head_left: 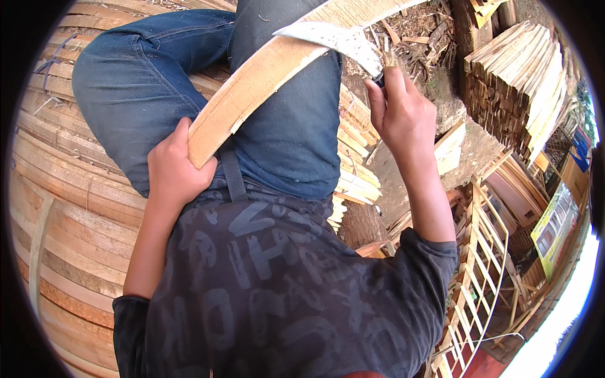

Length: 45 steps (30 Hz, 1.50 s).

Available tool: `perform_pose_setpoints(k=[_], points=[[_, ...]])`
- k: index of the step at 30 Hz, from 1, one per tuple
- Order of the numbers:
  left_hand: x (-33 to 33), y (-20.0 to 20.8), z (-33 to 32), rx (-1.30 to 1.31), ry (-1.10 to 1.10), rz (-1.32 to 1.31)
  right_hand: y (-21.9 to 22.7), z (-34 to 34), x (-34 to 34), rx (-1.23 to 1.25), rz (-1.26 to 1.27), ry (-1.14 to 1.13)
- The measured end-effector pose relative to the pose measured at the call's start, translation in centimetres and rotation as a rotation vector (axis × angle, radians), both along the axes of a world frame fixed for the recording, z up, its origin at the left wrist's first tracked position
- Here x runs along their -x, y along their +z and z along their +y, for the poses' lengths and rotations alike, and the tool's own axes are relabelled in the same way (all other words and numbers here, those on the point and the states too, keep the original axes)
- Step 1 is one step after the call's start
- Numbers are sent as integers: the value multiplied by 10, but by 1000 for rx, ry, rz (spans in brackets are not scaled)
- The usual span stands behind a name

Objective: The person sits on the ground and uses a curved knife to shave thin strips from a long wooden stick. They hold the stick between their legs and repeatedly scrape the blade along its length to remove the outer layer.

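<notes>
Left hand (179, 165): wrapped round the near end of the wooden plank (252, 85); a slackening hold could let it twist.
Denim-clad thigh (287, 129): under the plank; if the plank slides, support goes.
Right hand (406, 110): right of the plank, gripping the curved blade (334, 38) by its dark handle.
Curved blade: across the plank, contact unclear; a skid could cut the thigh.
Stacked wooden strips (513, 88): beyond the plank, rightward.

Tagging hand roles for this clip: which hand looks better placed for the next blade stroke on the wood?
Probably the right hand: it holds the knife, which reaches over the wooden strip. The left hand holds the strip's near end, so seems better suited to steadying.
</notes>
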<state>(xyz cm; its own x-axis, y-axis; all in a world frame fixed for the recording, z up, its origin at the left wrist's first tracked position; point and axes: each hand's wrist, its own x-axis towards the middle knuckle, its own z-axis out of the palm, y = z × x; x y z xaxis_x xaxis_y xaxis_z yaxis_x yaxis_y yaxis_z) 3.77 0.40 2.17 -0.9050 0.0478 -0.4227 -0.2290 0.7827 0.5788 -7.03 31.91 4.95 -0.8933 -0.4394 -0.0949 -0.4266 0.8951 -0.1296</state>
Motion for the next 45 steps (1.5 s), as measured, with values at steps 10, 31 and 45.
perform_pose_setpoints(k=[10, 31, 45], points=[[3, 1, 1, 2, 18, -60, -5, -15, -13, 18, 6, 182], [6, 3, 4, -47, 36, -49, -4, 37, 10, 1123, -1301, -740], [4, 2, 5, -11, 18, -20, 2, 5, -18, 711, -947, -568]])
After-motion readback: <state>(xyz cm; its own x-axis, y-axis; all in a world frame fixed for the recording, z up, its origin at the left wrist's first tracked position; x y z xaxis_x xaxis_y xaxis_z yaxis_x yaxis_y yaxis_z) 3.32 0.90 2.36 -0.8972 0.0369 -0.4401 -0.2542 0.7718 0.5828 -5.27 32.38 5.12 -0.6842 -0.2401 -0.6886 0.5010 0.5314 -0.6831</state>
